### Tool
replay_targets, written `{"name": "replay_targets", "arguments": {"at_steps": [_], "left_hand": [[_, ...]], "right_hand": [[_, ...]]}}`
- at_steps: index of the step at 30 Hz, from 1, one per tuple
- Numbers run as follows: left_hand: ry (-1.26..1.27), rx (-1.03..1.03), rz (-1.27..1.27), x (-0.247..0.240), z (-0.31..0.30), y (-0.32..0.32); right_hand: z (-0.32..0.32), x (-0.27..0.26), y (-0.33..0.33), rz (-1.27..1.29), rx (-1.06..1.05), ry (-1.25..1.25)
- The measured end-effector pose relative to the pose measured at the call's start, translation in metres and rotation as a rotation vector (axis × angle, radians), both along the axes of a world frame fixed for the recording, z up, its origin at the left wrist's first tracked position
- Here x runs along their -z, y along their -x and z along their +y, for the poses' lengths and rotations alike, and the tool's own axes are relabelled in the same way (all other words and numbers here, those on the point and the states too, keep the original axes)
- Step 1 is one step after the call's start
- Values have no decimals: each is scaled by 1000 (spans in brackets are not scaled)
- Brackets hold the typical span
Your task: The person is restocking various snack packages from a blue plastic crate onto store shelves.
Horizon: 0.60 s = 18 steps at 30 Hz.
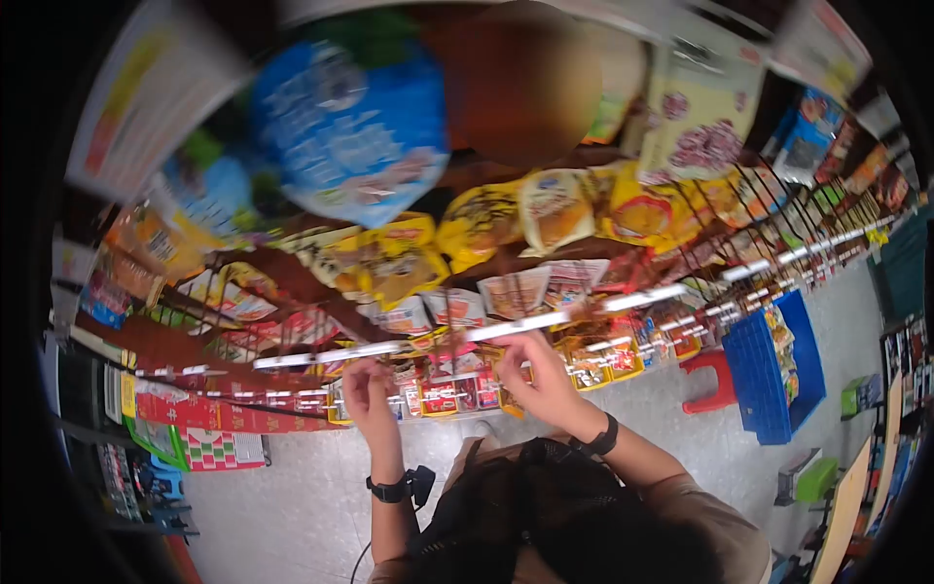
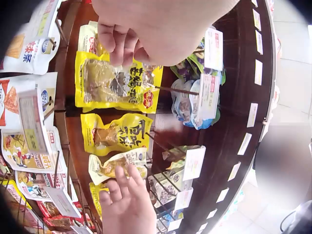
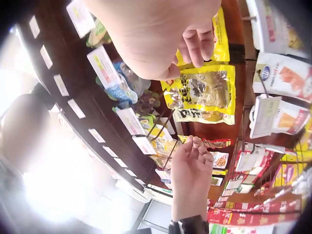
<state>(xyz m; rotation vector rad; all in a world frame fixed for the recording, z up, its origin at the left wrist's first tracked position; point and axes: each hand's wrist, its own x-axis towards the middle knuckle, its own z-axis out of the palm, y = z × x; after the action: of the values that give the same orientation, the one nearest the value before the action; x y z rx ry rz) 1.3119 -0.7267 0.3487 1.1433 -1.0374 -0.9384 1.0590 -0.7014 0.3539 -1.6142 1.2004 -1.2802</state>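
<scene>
Both hands are raised before a dark-brown display rack (image 2: 239,63) of packaged snacks, forearms coming up from the lower edge of the head view. Left hand (image 1: 373,401): fingers loosely bent, gripping nothing visible. Right hand (image 1: 540,382): fingers relaxed and slightly bent, likewise with nothing visible in their grasp. The hands are apart, side by side just in front of a white label rail (image 1: 525,326).

Nearest items: in the left wrist view, a large yellow packet (image 2: 117,83) with a clear window lies directly behind the left fingers. A smaller yellow pouch (image 2: 114,134) is next along, then a cream packet (image 2: 109,166) just beyond the right fingertips. In the right wrist view, a yellow windowed bag (image 3: 202,90) is just beside the right fingers. Contact between fingers and packaging: cannot tell. All these goods are on the rack, among wire hooks (image 2: 168,90) fitted with white price tags (image 2: 208,92).

Surroundings: a large blue packet (image 1: 350,136), blurred, near the top of the head view. To the right, a red stool (image 1: 715,383) and a blue bin (image 1: 754,380) containing packets, both over pale floor (image 1: 292,516). Each wrist has a black band (image 1: 389,489).
</scene>
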Motion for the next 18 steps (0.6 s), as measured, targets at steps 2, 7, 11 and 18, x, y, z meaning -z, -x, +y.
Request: {"name": "replay_targets", "arguments": {"at_steps": [2, 7, 11, 18], "left_hand": [[38, -60, -48, 8, 10, 26], [-5, -103, 29, 24, 50, 116], [-85, -84, -8, 20, 92, 204], [-208, -157, -184, 11, 175, 284]], "right_hand": [[22, 5, 39, -34, -23, 3], [64, 28, 155, -99, -32, -30], [94, 74, 248, -350, 90, -244], [118, 104, 371, -498, 324, -298]]}}
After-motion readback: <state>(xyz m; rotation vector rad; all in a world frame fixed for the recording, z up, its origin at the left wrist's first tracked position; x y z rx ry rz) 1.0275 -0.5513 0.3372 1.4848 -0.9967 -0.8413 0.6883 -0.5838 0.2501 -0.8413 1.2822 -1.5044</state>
